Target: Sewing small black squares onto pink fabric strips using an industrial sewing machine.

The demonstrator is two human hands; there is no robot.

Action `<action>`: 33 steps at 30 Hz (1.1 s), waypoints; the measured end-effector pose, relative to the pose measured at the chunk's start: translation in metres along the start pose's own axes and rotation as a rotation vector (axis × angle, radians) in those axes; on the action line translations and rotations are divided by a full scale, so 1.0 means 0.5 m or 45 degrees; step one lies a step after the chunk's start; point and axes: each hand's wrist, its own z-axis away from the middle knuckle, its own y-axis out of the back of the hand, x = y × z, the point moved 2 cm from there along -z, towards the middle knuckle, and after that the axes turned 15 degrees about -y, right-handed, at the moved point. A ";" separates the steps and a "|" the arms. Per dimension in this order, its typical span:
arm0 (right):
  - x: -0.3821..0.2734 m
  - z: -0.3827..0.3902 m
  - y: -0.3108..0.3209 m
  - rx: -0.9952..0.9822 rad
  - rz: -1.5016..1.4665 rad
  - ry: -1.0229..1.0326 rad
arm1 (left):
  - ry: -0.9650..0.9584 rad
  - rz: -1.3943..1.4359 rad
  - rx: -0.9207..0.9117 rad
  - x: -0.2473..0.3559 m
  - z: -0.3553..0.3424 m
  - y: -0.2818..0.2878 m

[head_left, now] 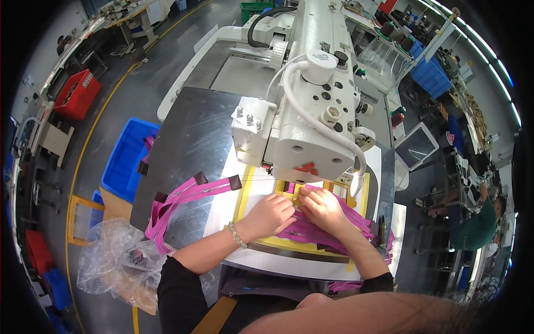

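Both of my hands work close together under the head of a white sewing machine (311,133), over a yellow-edged frame (243,195) on its bed. My left hand (271,216) has its fingers curled inward at the frame's opening; what its fingertips hold is hidden. My right hand (322,209) is pinched, its fingertips close to a small purple piece (290,188) in the opening; its grip is too small to make out. Beneath my hands and wrists lie several purple zipper strips (325,238). More purple zipper strips (194,191) with dark brown end tabs lie to the left, threads trailing from one.
A blue bin (125,158) stands left of the dark metal table (192,119). Crumpled clear plastic (117,261) lies at the near left. A dark slim tool (381,228) sits by the table's right edge. A person (475,222) in green is farther right.
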 end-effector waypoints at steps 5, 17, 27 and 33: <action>0.000 0.009 0.002 0.064 -0.078 -0.027 | 0.143 -0.152 0.107 -0.031 0.004 0.027; -0.004 0.005 0.010 0.071 -0.078 0.020 | 0.120 -0.239 0.073 -0.048 0.009 0.021; 0.012 0.018 -0.006 0.069 -0.092 0.037 | 0.081 -0.449 -0.026 -0.035 0.006 0.013; 0.019 0.021 -0.010 0.058 -0.132 0.030 | 0.088 -0.458 -0.056 -0.036 0.005 0.007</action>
